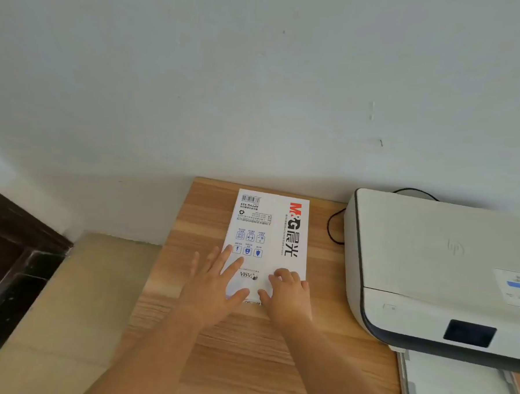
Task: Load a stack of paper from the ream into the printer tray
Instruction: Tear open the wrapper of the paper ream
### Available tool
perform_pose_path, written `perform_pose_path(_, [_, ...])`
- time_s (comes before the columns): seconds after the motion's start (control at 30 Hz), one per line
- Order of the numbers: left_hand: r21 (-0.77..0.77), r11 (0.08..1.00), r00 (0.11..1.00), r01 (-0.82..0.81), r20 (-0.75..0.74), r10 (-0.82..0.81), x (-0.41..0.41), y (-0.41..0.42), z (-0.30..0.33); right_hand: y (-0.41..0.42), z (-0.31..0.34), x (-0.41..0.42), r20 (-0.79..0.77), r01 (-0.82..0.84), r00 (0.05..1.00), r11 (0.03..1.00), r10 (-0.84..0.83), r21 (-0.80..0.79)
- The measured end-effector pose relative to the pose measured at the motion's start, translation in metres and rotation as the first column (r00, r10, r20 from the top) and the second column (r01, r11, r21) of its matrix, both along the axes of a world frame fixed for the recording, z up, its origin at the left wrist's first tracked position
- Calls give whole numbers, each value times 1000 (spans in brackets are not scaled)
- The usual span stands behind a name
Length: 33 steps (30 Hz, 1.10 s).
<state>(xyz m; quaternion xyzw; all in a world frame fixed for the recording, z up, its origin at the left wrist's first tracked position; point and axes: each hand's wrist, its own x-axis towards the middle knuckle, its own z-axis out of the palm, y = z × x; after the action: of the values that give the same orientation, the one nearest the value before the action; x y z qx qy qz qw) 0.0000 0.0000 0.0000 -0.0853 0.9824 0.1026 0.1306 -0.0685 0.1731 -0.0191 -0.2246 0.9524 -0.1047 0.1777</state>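
Both hands at ream's near edge.

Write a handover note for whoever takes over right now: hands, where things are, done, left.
Left hand: flat, fingers spread on the near end of the ream, pressing, no grip.
Right hand: fingers curled at the ream's near edge, apparently working the wrapper; grip unclear.
Ream lies flat on the wooden table, left of the printer.
Printer tray is pulled out at front.
Done: tray out.
Left: open ream, lift a stack, load the tray.
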Motion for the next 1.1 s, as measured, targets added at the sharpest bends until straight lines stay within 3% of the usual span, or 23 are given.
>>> perform_pose_path(0.37, [9,1000,1000,-8,-3,8,11,-19,-8,-15,-20,-4,-46,195,979,976,-200,-96])
perform_pose_path(0.6, [41,999,1000,14,23,-15,12,-18,-9,-22,-23,-9,20,271,963,959,-270,-86])
perform_pose_path(0.9, [6,1000,1000,21,20,-21,9,-19,-4,-17,-25,-9,121,216,973,964,-198,-153])
perform_pose_path(1.1, [-11,1000,1000,19,23,-19,4,-18,-5,-3,-30,8,58,93,995,967,-82,-238])
